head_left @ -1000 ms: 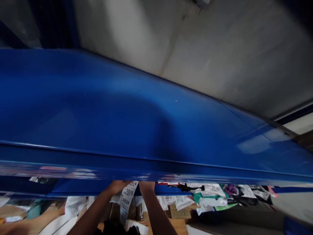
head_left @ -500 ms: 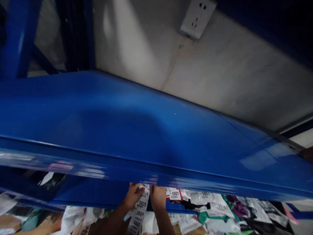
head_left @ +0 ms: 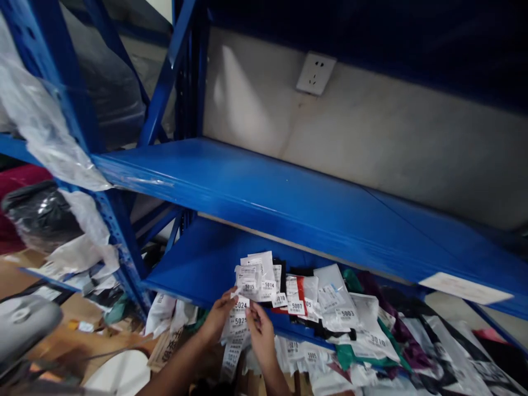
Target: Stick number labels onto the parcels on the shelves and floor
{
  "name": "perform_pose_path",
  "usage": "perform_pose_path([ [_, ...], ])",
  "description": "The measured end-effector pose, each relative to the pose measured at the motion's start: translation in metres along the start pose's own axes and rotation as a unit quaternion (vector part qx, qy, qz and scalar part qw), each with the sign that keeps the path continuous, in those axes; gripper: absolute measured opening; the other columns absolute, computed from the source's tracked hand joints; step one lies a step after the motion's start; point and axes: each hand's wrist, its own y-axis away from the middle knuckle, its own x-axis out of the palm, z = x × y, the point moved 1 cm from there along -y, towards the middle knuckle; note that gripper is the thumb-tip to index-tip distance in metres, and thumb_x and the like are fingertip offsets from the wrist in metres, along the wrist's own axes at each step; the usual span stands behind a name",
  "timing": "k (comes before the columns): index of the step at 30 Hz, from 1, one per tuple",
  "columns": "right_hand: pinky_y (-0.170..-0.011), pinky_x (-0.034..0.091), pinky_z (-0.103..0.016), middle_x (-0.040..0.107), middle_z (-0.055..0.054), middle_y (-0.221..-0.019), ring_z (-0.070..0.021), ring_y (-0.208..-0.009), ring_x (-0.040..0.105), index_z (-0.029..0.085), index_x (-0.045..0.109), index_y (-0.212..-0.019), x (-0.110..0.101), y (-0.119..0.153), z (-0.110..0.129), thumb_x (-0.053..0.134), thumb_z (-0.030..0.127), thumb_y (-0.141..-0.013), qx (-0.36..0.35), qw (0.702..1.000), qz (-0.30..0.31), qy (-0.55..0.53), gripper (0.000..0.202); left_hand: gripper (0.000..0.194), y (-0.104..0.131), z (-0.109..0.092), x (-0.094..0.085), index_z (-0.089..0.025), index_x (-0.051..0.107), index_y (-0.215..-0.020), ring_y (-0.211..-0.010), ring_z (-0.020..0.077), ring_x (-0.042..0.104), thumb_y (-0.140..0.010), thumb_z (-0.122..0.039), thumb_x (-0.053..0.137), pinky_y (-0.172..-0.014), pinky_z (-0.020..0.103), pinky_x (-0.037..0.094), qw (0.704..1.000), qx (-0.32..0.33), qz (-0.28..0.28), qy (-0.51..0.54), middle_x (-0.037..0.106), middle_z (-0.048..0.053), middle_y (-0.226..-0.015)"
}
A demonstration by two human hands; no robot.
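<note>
- Fingers of the left hand [head_left: 216,319] and the right hand [head_left: 259,333] are closed on a long white paper strip of numbered labels [head_left: 236,330], which is held between them and hangs down from the grasp, just in front of the lower blue metal shelf [head_left: 198,264].
- Small clear plastic packets with white numbered stickers [head_left: 264,278] are stacked on that shelf's front edge, just above both hands.
- Further bagged garments in white, green and purple [head_left: 371,335] are spread along the shelf to the right.
- An upper blue metal shelf [head_left: 289,203] is seen above, with a white wall socket [head_left: 315,73] on the grey wall behind.
- Crumpled clear plastic wrapping [head_left: 45,137] is draped over the blue upright post [head_left: 119,231] at the left.
</note>
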Motion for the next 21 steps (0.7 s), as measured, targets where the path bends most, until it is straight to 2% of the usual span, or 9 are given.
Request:
perform_pose_path([
  [2,-0.062,0.053,-0.028,0.072,-0.008,-0.072,-0.0203,-0.066,0.065,0.015,0.072,-0.083,-0.001,0.016,0.005,0.062,0.064,-0.073,0.022,0.999,0.012,-0.044,0.051,0.07,0.031,-0.003,0.007,-0.011,0.07,-0.089,-0.074,0.0269,0.068,-0.048,-0.067,0.076,-0.074,0.039,0.052,0.998,-0.038,0.014,0.039,0.073,0.014,-0.082],
  [3,-0.06,0.052,-0.028,0.07,-0.006,-0.067,-0.0188,-0.063,0.063,0.015,0.071,-0.078,-0.003,0.024,0.009,0.063,0.065,-0.072,0.034,0.997,0.016,-0.06,0.051,0.068,0.045,-0.004,0.01,-0.012,0.07,-0.088,-0.073,0.0257,0.067,-0.049,-0.067,0.077,-0.072,0.037,0.051,0.999,-0.032,0.01,0.038,0.072,0.012,-0.077],
  [6,-0.059,0.047,-0.025,0.065,-0.003,-0.062,-0.0157,-0.06,0.057,0.015,0.069,-0.072,-0.014,0.053,0.018,0.067,0.064,-0.069,0.065,0.993,0.023,-0.093,0.048,0.053,0.086,0.004,0.014,-0.016,0.07,-0.08,-0.073,0.0201,0.063,-0.05,-0.058,0.082,-0.071,0.029,0.048,0.997,0.052,-0.036,-0.034,0.071,0.004,-0.075],
  [9,-0.058,0.045,-0.024,0.062,0.0,-0.062,-0.0141,-0.06,0.053,0.017,0.065,-0.071,-0.027,0.091,0.01,0.07,0.062,-0.066,0.085,0.988,0.034,-0.121,0.045,0.05,0.124,0.033,0.012,-0.017,0.063,-0.058,-0.06,0.0151,0.052,-0.058,-0.066,0.072,-0.059,0.025,0.041,0.971,0.129,-0.094,-0.178,0.06,0.0,-0.058],
  [11,-0.057,0.043,-0.023,0.06,0.0,-0.062,-0.0138,-0.059,0.052,0.017,0.065,-0.073,-0.036,0.122,-0.006,0.07,0.063,-0.064,0.105,0.985,0.031,-0.135,0.047,0.057,0.147,0.059,0.011,-0.018,0.055,-0.049,-0.054,0.0139,0.046,-0.064,-0.073,0.063,-0.053,0.025,0.036,0.957,0.121,-0.109,-0.239,0.05,-0.001,-0.05],
  [13,-0.054,0.041,-0.023,0.058,0.0,-0.059,-0.0133,-0.057,0.05,0.016,0.066,-0.071,-0.045,0.154,-0.027,0.07,0.066,-0.062,0.129,0.983,0.016,-0.131,0.051,0.057,0.166,0.085,0.011,-0.018,0.058,-0.054,-0.055,0.0149,0.048,-0.063,-0.074,0.063,-0.054,0.025,0.037,0.962,0.093,-0.089,-0.243,0.054,0.0,-0.052],
  [16,-0.055,0.044,-0.024,0.061,-0.002,-0.061,-0.0148,-0.058,0.053,0.016,0.068,-0.07,-0.058,0.193,-0.051,0.068,0.069,-0.062,0.156,0.981,-0.009,-0.114,0.053,0.059,0.187,0.117,0.012,-0.016,0.067,-0.068,-0.057,0.0158,0.053,-0.055,-0.074,0.069,-0.056,0.026,0.041,0.982,0.037,-0.071,-0.17,0.064,0.002,-0.061],
  [18,-0.058,0.047,-0.025,0.065,-0.004,-0.063,-0.0168,-0.061,0.057,0.017,0.07,-0.072,-0.065,0.209,-0.057,0.068,0.068,-0.062,0.164,0.98,-0.018,-0.114,0.052,0.059,0.196,0.13,0.015,-0.016,0.068,-0.068,-0.054,0.015,0.053,-0.054,-0.073,0.07,-0.054,0.025,0.041,0.986,0.018,-0.085,-0.145,0.064,0.002,-0.058],
  [21,-0.062,0.052,-0.028,0.07,-0.006,-0.069,-0.0204,-0.066,0.064,0.019,0.071,-0.072,-0.071,0.217,-0.055,0.07,0.066,-0.062,0.159,0.978,-0.04,-0.129,0.049,0.051,0.203,0.14,0.02,-0.017,0.07,-0.072,-0.059,0.016,0.058,-0.056,-0.065,0.075,-0.059,0.026,0.045,0.989,0.026,-0.092,-0.117,0.068,0.002,-0.063],
])
